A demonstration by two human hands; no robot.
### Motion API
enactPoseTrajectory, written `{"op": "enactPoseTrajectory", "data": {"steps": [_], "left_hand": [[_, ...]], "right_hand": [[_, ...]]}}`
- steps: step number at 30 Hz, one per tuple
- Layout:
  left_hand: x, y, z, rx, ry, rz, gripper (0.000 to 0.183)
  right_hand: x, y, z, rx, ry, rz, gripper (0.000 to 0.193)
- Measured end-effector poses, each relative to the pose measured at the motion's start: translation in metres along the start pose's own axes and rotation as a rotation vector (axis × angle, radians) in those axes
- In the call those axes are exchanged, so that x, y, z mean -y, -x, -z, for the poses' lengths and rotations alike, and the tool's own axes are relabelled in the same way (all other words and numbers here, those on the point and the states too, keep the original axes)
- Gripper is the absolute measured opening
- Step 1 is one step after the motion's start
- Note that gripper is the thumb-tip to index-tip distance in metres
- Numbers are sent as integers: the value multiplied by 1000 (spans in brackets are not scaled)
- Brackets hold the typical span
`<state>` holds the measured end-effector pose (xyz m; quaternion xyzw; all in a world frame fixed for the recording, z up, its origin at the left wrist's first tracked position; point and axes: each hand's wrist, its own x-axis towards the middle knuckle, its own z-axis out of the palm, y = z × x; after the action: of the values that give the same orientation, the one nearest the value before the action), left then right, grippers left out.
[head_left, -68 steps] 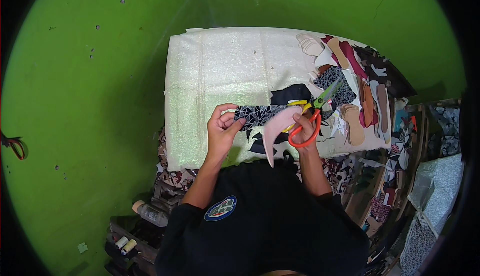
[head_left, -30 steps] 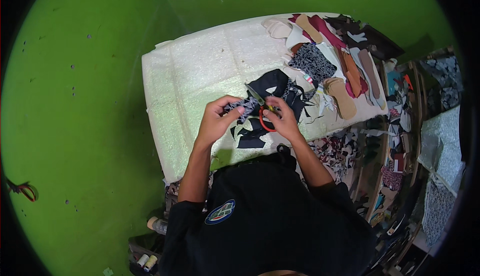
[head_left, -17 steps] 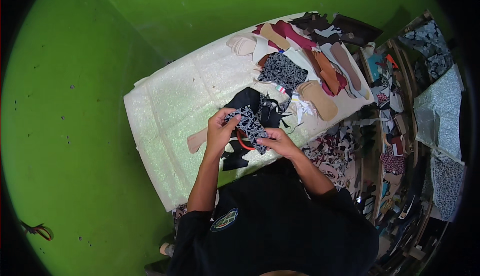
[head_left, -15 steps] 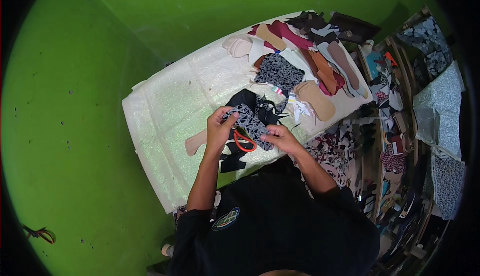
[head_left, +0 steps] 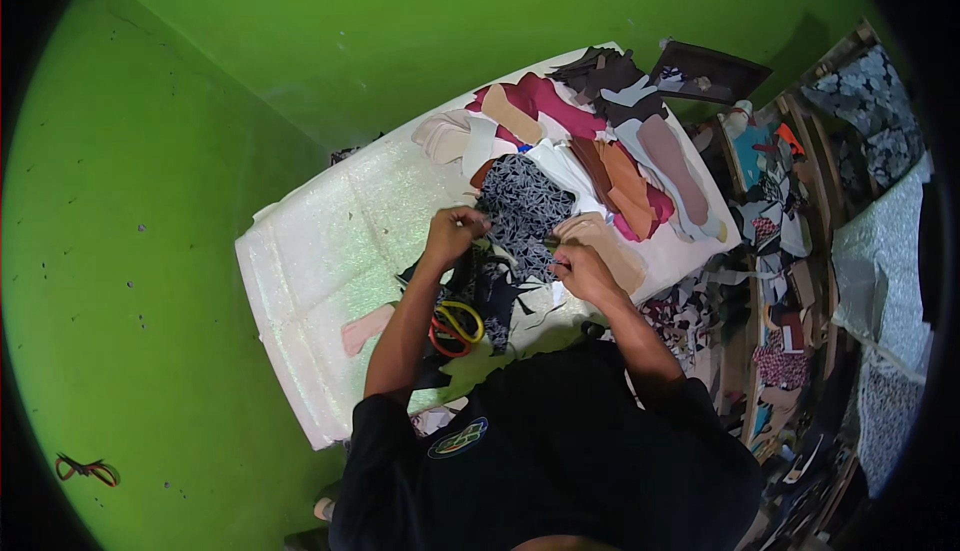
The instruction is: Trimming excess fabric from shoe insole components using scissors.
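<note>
A patterned black-and-grey fabric piece (head_left: 527, 213) lies over the table between my hands, where it merges with similar fabric beneath it. My left hand (head_left: 455, 234) pinches its left edge with thumb and fingertips. At its lower right edge, the fingers of my right hand (head_left: 585, 267) are closed on it. Scissors with red and yellow handles (head_left: 460, 329) rest just below my left hand, their blades hidden among dark scraps. Black fabric scraps (head_left: 497, 296) are heaped between my forearms. A pinkish-beige cut piece (head_left: 367, 331) sits left of my left forearm, partly covered by it.
Cut pieces in maroon (head_left: 555, 106), brown and orange (head_left: 628, 191), mauve (head_left: 672, 156) and beige (head_left: 608, 251) crowd the far and right parts of the white-covered table (head_left: 300, 261). A green wall (head_left: 150, 201) borders it. Shelves of scraps (head_left: 785, 241) stand at right.
Both hands have moved the patterned piece away from me, from above the scissors to the patterned fabric. The scissors' yellow handle now shows beside the red one. The view has shifted slightly.
</note>
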<state>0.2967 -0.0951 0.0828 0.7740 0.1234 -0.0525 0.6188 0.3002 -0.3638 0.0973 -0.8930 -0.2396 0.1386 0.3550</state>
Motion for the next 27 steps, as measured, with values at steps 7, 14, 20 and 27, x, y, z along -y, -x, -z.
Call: {"op": "enactPoseTrajectory", "data": {"steps": [7,14,20,27], "left_hand": [[-6,-75,-20,-107,-36,-68,10],[-8,-91,-24,-480,-76,-53,28],[19,-2,19,-517,21,53,19],[83,128,54,-795,161,283,12]], "right_hand": [[-32,-49,30,-80,-138,-15,15],[-47,-82,29,-233,-61,12,24],[-53,-69,32,-261,-86,-16,27],[-5,-35,-37,134,-305,188,12]]}}
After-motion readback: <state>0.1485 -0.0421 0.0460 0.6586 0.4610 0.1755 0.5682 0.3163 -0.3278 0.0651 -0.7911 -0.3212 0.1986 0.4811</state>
